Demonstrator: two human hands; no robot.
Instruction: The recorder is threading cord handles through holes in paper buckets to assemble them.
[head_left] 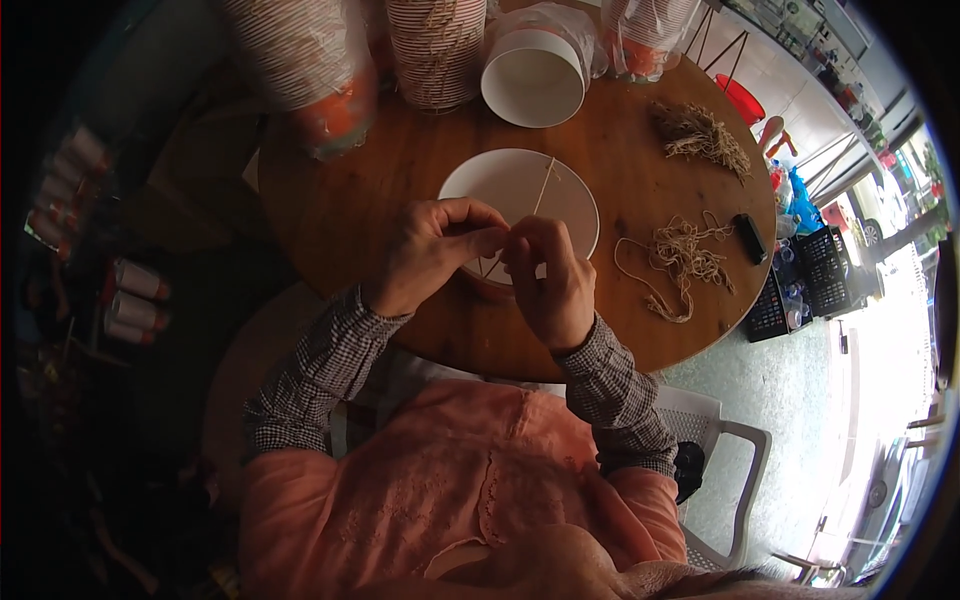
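A white paper tub sits in front of me on the round wooden table, its open mouth facing up. Thin twine runs from its far rim to my fingers, with a small frayed end near that rim. More strands cross the tub's near side below my hands. My left hand is closed, thumb and forefinger pinching the twine over the tub. My right hand is curled in a pinch on the same twine, its fingertips almost touching the left ones. The exact crossing of twine between the fingertips is hidden.
Tall stacks of paper tubs stand along the table's far edge, beside a tub lying on its side. To the right lie a twine bundle, a loose twine tangle and a small black object. A chair stands at right.
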